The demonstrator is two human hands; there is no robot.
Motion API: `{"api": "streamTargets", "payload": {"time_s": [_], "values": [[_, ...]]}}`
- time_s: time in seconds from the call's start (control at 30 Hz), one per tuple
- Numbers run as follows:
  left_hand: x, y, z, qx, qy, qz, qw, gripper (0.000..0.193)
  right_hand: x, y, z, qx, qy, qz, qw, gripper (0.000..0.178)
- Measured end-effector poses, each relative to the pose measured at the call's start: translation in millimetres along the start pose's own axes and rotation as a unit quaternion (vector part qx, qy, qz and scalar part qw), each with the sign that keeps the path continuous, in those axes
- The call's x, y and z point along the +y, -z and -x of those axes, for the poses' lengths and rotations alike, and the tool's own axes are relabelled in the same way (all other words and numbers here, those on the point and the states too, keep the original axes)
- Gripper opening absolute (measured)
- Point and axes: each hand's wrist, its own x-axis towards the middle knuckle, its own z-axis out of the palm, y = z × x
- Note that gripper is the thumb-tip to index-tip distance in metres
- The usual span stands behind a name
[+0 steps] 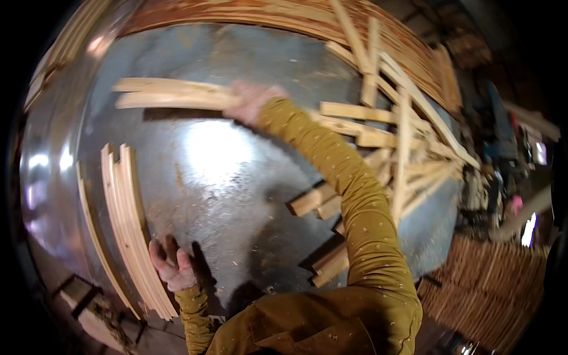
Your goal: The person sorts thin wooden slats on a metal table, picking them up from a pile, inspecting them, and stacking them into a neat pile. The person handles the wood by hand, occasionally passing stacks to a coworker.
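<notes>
My right hand (251, 102), reaching across the far side of the metal table (236, 236), is closed round one end of a couple of pale wooden strips (171, 94). The strips point left, their far ends slightly apart, with a dark shadow under them. Near the front edge, my left hand (174, 267) has its fingers spread and holds nothing. It is right beside a bundle of long wooden strips (131, 228) lying side by side; whether a finger touches them I cannot tell. A single thin strip (97, 236) lies left of that bundle.
A loose pile of wooden pieces (402, 148) covers the right of the table, some crossing at angles. Reddish-grained boards (266, 15) run along the back edge. More long strips (68, 44) are at the far left. Stacked thin wood (485, 290) stands beyond the right edge.
</notes>
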Motion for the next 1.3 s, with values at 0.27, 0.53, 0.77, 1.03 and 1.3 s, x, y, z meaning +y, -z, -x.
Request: {"api": "streamTargets", "payload": {"time_s": [0.27, 0.53, 0.77, 1.03, 1.3], "values": [[53.3, -124.9, -18.2, -0.357, 0.318, 0.302, 0.825, 0.049, -68.0, -29.7, 147.1, -0.100, -0.105, -0.429, 0.892, 0.071], [-23.7, -120.9, 20.1, -0.287, 0.261, 0.262, 0.884, 0.041, -40.6, -53.7, 195.3, -0.228, -0.181, -0.271, 0.917, 0.059], [38.5, -133.6, 16.7, -0.227, 0.367, 0.244, 0.868, 0.040, 61.2, 1.3, 40.3, 0.373, -0.119, -0.057, 0.919, 0.073], [29.6, -139.8, 24.5, -0.228, 0.373, 0.265, 0.860, 0.041, 182.5, 30.7, -93.2, 0.239, -0.422, 0.004, 0.875, 0.080], [-4.5, -117.8, 26.6, -0.211, 0.329, 0.192, 0.900, 0.039, 136.8, 13.5, 44.2, -0.014, 0.000, -0.939, 0.344, 0.052]]}}
